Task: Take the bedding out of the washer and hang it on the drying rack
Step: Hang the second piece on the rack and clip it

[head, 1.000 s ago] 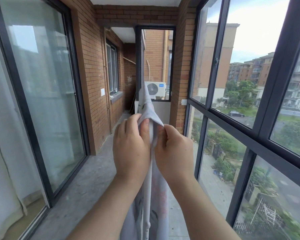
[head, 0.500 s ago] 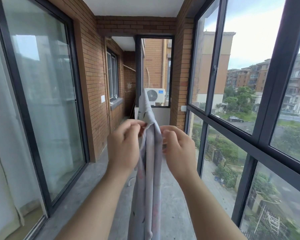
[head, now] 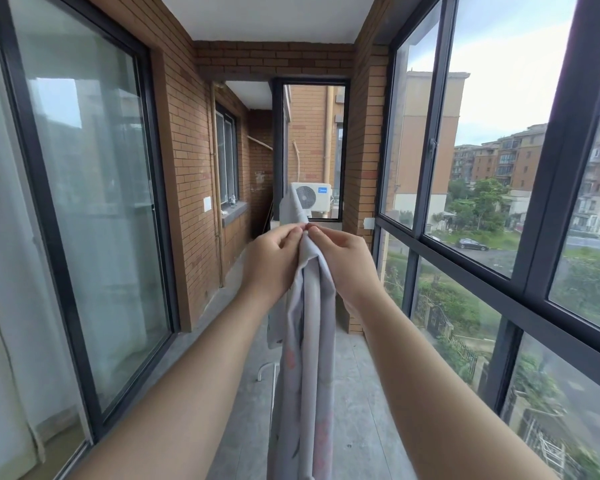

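Between the two outstretched forearms the bedding, a pale grey sheet with faint pink marks, hangs in long folds past the lower edge of the view. At its top fold the left hand and the right hand meet, fingertips almost touching. Each grip is narrow, thumb and fingers pinching the cloth. Just left of the hanging folds a white tube of the drying rack shows above the grey floor. Beyond the hands the sheet runs on as a raised ridge, ending in front of a white air-conditioner unit behind the far window.
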A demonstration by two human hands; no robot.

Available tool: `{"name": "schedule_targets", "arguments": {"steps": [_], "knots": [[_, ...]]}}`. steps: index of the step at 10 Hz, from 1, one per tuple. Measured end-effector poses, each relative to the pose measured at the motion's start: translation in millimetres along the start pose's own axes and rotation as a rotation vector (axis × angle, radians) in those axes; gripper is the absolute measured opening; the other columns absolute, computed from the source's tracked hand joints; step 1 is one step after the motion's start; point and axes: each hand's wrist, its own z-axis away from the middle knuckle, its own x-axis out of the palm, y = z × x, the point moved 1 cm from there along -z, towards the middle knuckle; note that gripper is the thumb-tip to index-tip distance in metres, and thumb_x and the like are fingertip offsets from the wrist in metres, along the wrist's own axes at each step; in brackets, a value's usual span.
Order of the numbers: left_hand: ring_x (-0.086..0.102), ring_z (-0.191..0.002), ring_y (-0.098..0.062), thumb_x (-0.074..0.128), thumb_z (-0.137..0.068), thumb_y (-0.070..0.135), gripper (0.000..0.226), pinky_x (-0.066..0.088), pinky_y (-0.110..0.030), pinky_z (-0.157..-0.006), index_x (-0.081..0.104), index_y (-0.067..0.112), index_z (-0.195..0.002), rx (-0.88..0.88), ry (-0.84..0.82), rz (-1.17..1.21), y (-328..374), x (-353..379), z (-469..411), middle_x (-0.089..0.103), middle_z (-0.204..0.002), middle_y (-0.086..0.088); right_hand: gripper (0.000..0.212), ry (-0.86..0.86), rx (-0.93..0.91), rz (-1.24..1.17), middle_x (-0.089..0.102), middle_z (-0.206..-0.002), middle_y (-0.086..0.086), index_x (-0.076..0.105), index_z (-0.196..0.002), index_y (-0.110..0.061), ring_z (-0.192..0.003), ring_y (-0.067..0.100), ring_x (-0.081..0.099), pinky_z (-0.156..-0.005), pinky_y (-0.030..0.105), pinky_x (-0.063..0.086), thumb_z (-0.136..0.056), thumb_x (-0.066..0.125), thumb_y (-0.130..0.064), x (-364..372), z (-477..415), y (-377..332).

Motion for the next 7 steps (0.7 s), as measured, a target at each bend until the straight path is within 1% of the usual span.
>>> {"name": "schedule_targets", "arguments": {"steps": [1, 2, 3, 4, 5, 6, 7], "knots": [[0.063, -0.112, -0.006, 0.048, -0.105, 0.022, 0.030, 0.045, -0.011, -0.093, 0.070, 0.018, -0.125, -0.035, -0.068, 0.031, -3, 2, -4, 0.072, -0.118, 0.006, 0.027, 0.000, 0.013, -0.003, 0.078, -0.097, -0.010, 0.076, -0.116, -0.027, -0.098, 0.007, 0.072, -0.096, 0.039, 0.057, -0.095, 0.060, -0.030, 2, -2, -2], [0.056, -0.127, -0.008, 0.043, -0.108, 0.024, 0.035, 0.039, -0.023, -0.110, 0.061, 0.017, -0.136, -0.102, -0.134, 0.151, -9, 5, -5, 0.064, -0.135, 0.003, 0.029, -0.025, 0.049, 0.024, 0.077, -0.099, -0.013, 0.074, -0.118, -0.030, -0.101, 0.007, 0.070, -0.099, 0.038, 0.055, -0.095, 0.058, -0.033, 3, -7, -1], [0.047, -0.137, -0.007, 0.038, -0.109, 0.024, 0.039, 0.031, -0.029, -0.120, 0.053, 0.015, -0.144, -0.157, -0.176, 0.241, -19, 14, -8, 0.054, -0.147, 0.002, 0.031, -0.059, 0.052, 0.070, 0.075, -0.107, -0.015, 0.073, -0.120, -0.029, -0.107, 0.007, 0.067, -0.105, 0.036, 0.050, -0.097, 0.054, -0.033, 5, -10, -3], [0.041, -0.141, -0.006, 0.034, -0.110, 0.022, 0.039, 0.027, -0.029, -0.121, 0.048, 0.017, -0.146, -0.116, -0.187, 0.267, -25, 12, -4, 0.047, -0.153, 0.003, 0.024, -0.060, 0.115, 0.068, 0.077, -0.102, -0.009, 0.078, -0.091, -0.032, -0.104, 0.011, 0.069, -0.104, 0.038, 0.050, -0.096, 0.054, -0.032, 3, -12, -2], [0.049, -0.134, -0.009, 0.037, -0.108, 0.043, 0.034, 0.054, -0.035, -0.091, 0.054, 0.037, -0.136, -0.238, -0.187, 0.443, -84, 42, -35, 0.061, -0.129, 0.023, 0.032, -0.152, 0.026, 0.037, 0.074, -0.116, 0.009, 0.078, -0.106, -0.015, -0.123, 0.023, 0.062, -0.100, 0.021, 0.049, -0.103, 0.047, -0.022, 0, -1, -12], [0.043, -0.110, 0.000, 0.034, -0.075, 0.096, 0.047, 0.041, -0.028, -0.049, 0.051, 0.069, -0.111, -0.262, -0.140, 0.483, -188, 69, -91, 0.056, -0.079, 0.042, 0.045, -0.132, -0.062, -0.059, 0.024, -0.150, 0.044, 0.023, -0.140, 0.029, -0.145, 0.030, 0.029, -0.076, 0.000, 0.034, -0.111, 0.021, -0.005, 12, 18, -37], [0.057, -0.083, 0.005, 0.038, -0.103, 0.059, 0.032, 0.056, -0.028, -0.062, 0.061, 0.040, -0.093, -0.399, -0.223, 0.455, -67, 28, -38, 0.065, -0.082, 0.022, 0.039, -0.101, 0.074, -0.141, 0.070, -0.124, 0.014, 0.069, -0.127, -0.009, -0.118, 0.023, 0.061, -0.096, 0.022, 0.050, -0.095, 0.055, -0.027, 12, -28, 7]]}}
